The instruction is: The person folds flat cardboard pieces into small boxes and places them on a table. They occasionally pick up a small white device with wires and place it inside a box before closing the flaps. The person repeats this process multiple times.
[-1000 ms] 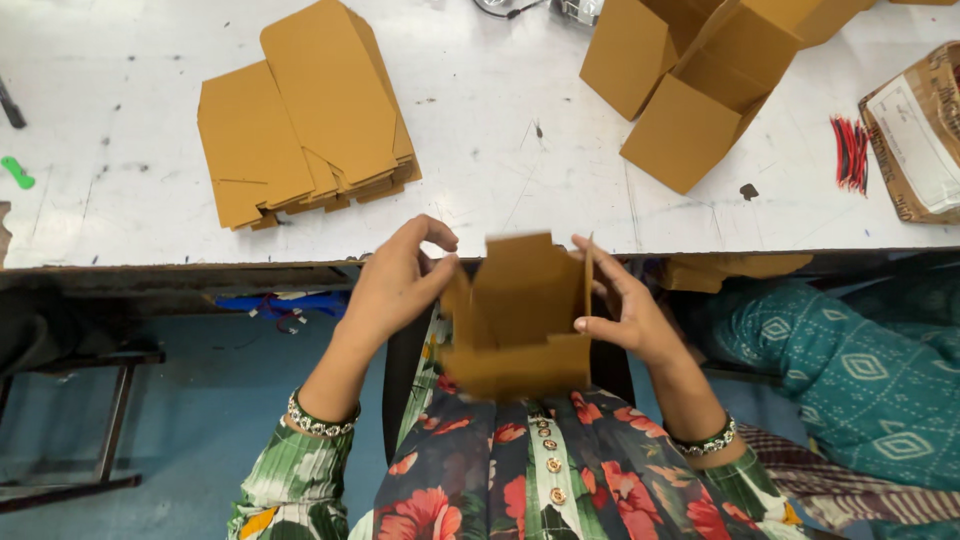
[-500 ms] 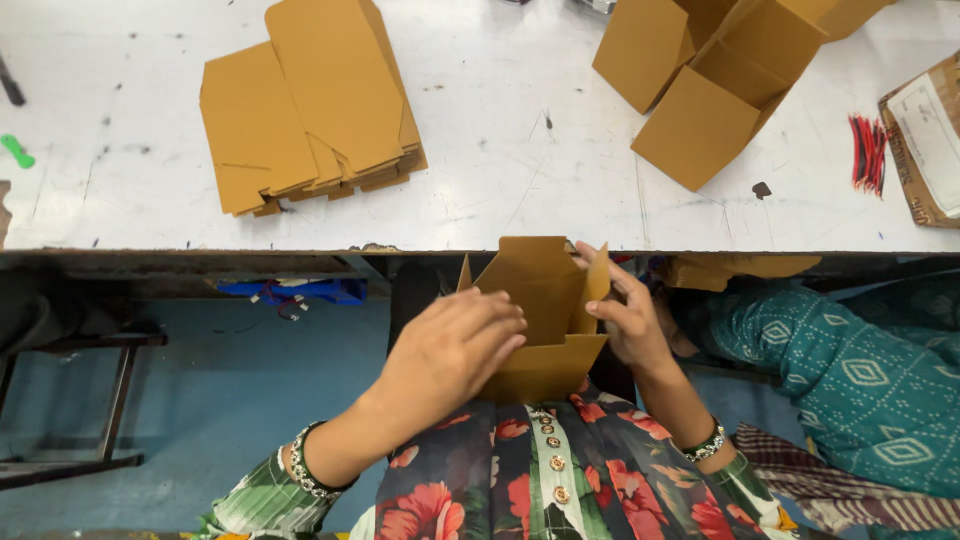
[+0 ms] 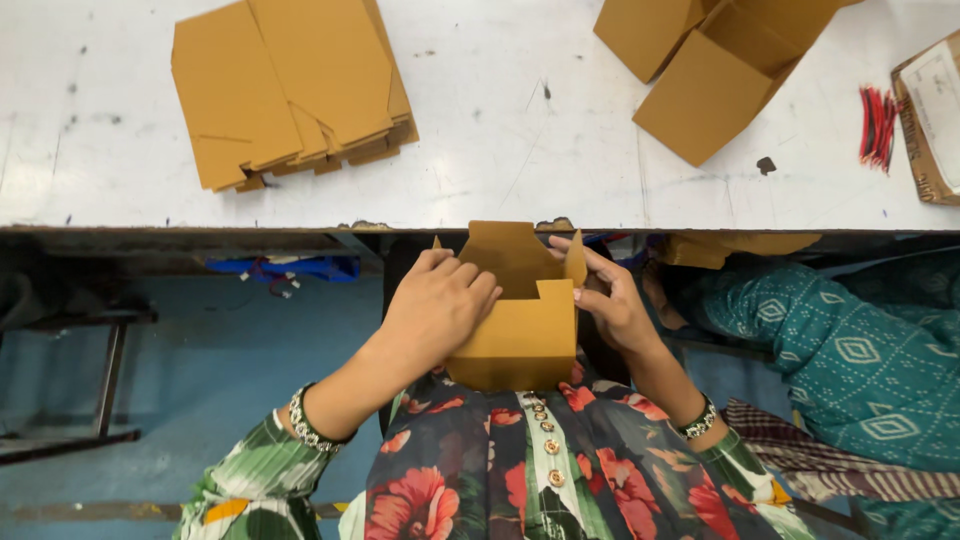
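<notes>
Cardboard box at centre of frame gripped by left hand and right hand, flaps pressed inward.

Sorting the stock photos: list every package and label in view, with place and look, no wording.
Half-folded brown carton: held by both hands above the lap.
Flat brown carton blanks: stacked, table's upper left.
Assembled brown cartons: table's upper right.
Brown box with white label: right edge, partly cut off.
</notes>
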